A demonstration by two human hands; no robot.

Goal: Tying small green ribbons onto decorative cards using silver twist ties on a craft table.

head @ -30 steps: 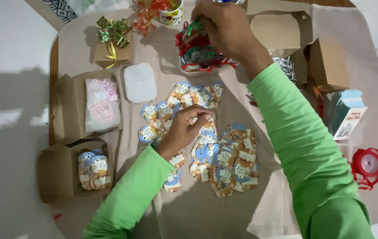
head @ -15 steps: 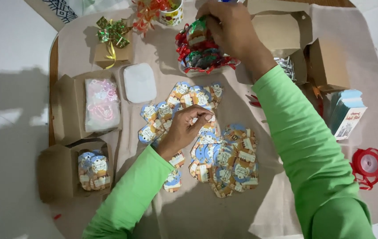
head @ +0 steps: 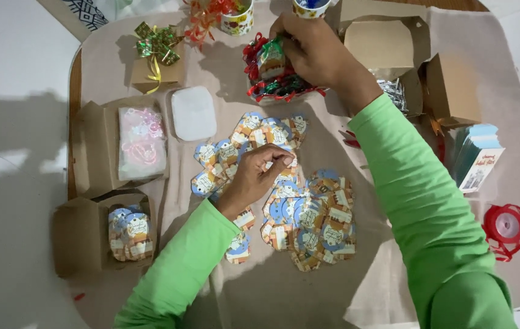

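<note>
My left hand (head: pixel 255 175) rests on a spread of small blue and orange paper tags (head: pixel 296 207) in the middle of the table, fingers curled and pinching at one tag. My right hand (head: pixel 318 49) reaches to the far side and grips a small wrapped item with a green bow (head: pixel 270 56), held over a pile of red and green ribbon bows (head: pixel 278 88). Both arms wear bright green sleeves.
At the left stand an open brown box with tags inside (head: pixel 127 231), a brown box with a pink packet (head: pixel 141 141), a white pad (head: pixel 193 113) and a bowed brown box (head: pixel 158 58). Empty brown boxes (head: pixel 449 91), a blue carton (head: pixel 479 155) and a red ribbon spool (head: pixel 506 225) lie right. Two cups (head: pixel 238 18) stand at the back.
My right hand has shifted slightly over the ribbon pile, lifting the wrapped item with the green bow. My left hand stays on the tags.
</note>
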